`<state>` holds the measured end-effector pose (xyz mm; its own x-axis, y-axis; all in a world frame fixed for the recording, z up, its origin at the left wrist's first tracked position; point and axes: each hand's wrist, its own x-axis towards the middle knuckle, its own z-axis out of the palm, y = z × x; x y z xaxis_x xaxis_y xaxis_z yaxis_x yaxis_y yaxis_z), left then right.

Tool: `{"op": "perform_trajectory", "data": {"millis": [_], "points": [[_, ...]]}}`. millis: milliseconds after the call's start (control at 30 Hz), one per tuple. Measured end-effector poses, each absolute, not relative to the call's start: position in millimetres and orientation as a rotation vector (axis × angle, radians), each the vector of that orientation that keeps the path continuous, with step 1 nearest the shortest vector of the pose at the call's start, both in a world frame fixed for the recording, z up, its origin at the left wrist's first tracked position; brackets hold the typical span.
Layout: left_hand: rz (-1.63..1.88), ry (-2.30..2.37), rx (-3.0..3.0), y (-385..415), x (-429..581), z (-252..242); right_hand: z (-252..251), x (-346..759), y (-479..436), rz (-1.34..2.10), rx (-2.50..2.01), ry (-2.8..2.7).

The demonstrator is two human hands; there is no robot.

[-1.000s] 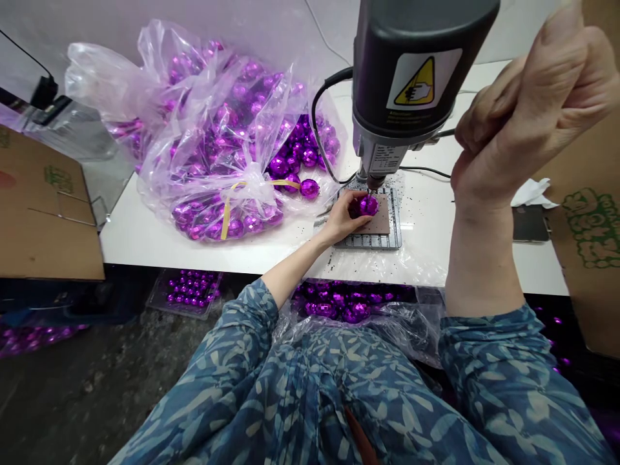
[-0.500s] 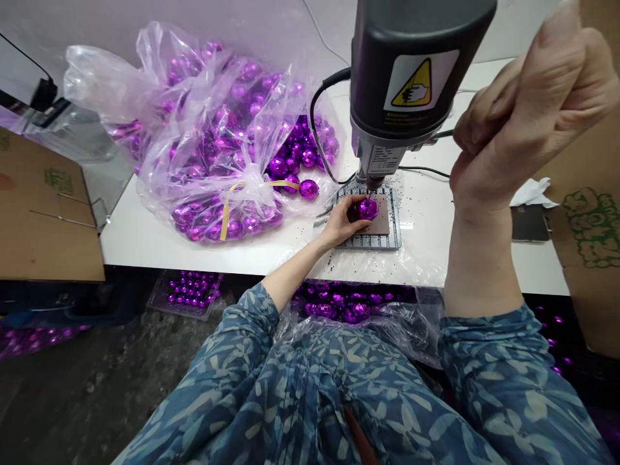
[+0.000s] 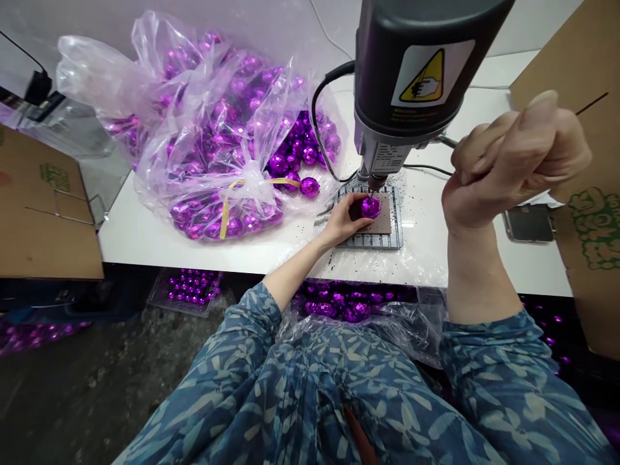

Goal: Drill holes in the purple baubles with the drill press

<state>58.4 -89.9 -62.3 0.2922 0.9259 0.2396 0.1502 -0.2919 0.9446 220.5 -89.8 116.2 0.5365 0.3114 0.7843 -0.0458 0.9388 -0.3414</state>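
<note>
A shiny purple faceted ball (image 3: 371, 206) rests on a brown board (image 3: 383, 223) on the ridged metal base (image 3: 394, 242) of a bench drill press (image 3: 411, 84). My left hand (image 3: 345, 221) is closed on the ball from its left side, fingers and thumb around it. The drill bit (image 3: 372, 192) points down at the top of the ball; whether it is inside cannot be made out. My right hand (image 3: 513, 158) is closed in a fist round the end of the press's feed lever (image 3: 446, 141), most of which the hand hides.
A clear plastic bag (image 3: 203, 142) full of purple balls lies left of the press. Dark shavings dot the white table (image 3: 421, 252). A phone (image 3: 529, 223) lies at right, near a cardboard box (image 3: 595, 213). Another box (image 3: 43, 213) stands at left. More balls (image 3: 356, 311) sit below the table edge.
My right hand has come down and slightly left with the lever. My left hand still holds the ball under the bit. The view has shifted a little.
</note>
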Motion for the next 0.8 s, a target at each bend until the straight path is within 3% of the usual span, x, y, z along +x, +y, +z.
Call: {"op": "perform_trajectory", "data": {"millis": [400,800], "points": [[1.086,1.003,1.677,-90,58,-62,75,234,-65,-0.038,-0.162,-1.003],[1.094,0.988,1.636,-92,58,-58,51,236,-80,-0.019,-0.268,-1.136]]}}
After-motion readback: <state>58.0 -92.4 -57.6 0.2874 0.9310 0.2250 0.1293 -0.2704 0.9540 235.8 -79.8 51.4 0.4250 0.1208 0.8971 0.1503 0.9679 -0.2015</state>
